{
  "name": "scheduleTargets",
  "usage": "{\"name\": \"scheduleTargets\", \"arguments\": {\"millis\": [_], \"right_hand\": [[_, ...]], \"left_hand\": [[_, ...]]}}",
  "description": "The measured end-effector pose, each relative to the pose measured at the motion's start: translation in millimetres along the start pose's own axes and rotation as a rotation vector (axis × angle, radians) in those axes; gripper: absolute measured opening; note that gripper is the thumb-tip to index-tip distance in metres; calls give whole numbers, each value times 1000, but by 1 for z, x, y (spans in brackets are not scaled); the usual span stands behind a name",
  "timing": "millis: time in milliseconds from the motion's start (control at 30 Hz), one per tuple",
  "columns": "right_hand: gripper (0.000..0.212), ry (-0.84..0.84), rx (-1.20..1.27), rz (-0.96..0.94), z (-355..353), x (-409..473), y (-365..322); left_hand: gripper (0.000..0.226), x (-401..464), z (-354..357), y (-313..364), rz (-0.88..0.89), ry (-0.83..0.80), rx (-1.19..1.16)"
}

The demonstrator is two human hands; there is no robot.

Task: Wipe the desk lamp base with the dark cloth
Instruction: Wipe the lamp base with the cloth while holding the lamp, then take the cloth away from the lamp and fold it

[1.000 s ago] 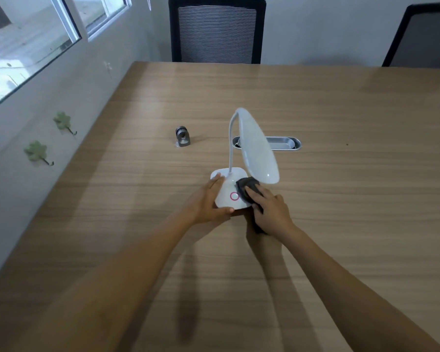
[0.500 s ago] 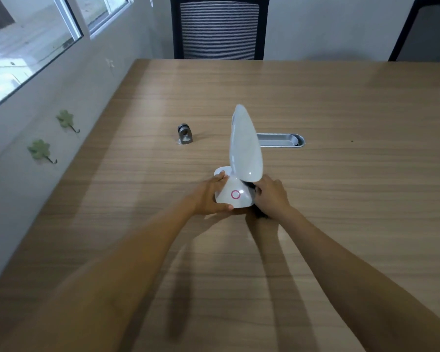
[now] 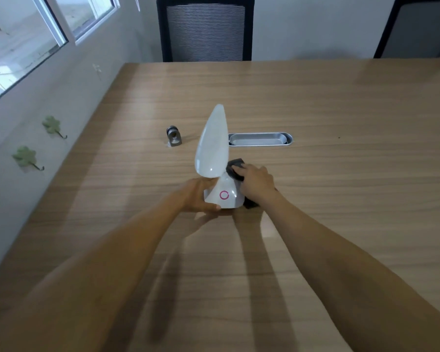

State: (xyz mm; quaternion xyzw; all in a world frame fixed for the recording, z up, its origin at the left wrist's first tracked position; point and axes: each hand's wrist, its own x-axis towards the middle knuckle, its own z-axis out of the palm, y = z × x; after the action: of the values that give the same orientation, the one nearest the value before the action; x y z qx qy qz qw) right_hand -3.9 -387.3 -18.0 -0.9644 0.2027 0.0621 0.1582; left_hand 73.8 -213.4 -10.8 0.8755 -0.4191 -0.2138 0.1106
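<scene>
The lamp base [image 3: 224, 195] stands on the bench [image 3: 341, 199] between the two hands, near the middle of the view; the left hand [image 3: 197, 196] wraps the base's left side, its thumb along the near lower edge, its grip closed around the white shell; the right hand [image 3: 255, 182] lies flat on the cloth [image 3: 235, 167], fingers pressing it against the base's right rear flank, so this grip pins the cloth rather than pinching it; whether the cloth is also curled into the palm I cannot tell. A dark corner of cloth shows below the right wrist, touching the bench just beside the base.

The base is smooth, glossy white plastic, rounded and sloping, with a pink ring on its near face; the lamp head [image 3: 212, 143] is a long, tapering, pale oval, glossy, rising over the base and hiding the neck; the cloth is dark grey, soft and matt, crumpled. The bench is wood-grain laminate, light brown; farther back lie an oval metal tray [image 3: 261, 139] sunk in the top and, left of it, a small grey metal fitting [image 3: 173, 137].
</scene>
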Motion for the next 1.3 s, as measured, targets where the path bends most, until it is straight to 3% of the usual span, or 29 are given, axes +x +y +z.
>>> {"name": "scheduleTargets", "arguments": {"millis": [133,300,500,600,667,733,833,967,1133,1300], "right_hand": [[48,83,-15,-23,8,-26,-2],[60,127,2,-158,29,-75,14],[58,41,-54,-188,11,-95,24],[52,139,164,-5,6,-102,47],[42,223,297,217,8,-111,70],[32,200,280,327,14,-120,81],[35,118,217,294,18,-128,79],[30,63,192,277,18,-131,70],[14,33,489,400,17,-128,68],[10,66,927,459,7,-131,61]], "left_hand": [[96,-1,1,1,-22,-17,16],[98,-2,1,1,-19,-30,58],[98,-7,-5,9,-7,8,99],[95,-16,-8,16,-2,92,27],[72,-20,-8,20,-15,219,-77],[48,-21,-7,27,-44,320,-177],[31,-13,1,46,-94,284,-189],[38,5,16,65,-155,224,-7],[21,16,21,78,-216,192,-19],[15,15,19,84,-327,171,-304]]}}
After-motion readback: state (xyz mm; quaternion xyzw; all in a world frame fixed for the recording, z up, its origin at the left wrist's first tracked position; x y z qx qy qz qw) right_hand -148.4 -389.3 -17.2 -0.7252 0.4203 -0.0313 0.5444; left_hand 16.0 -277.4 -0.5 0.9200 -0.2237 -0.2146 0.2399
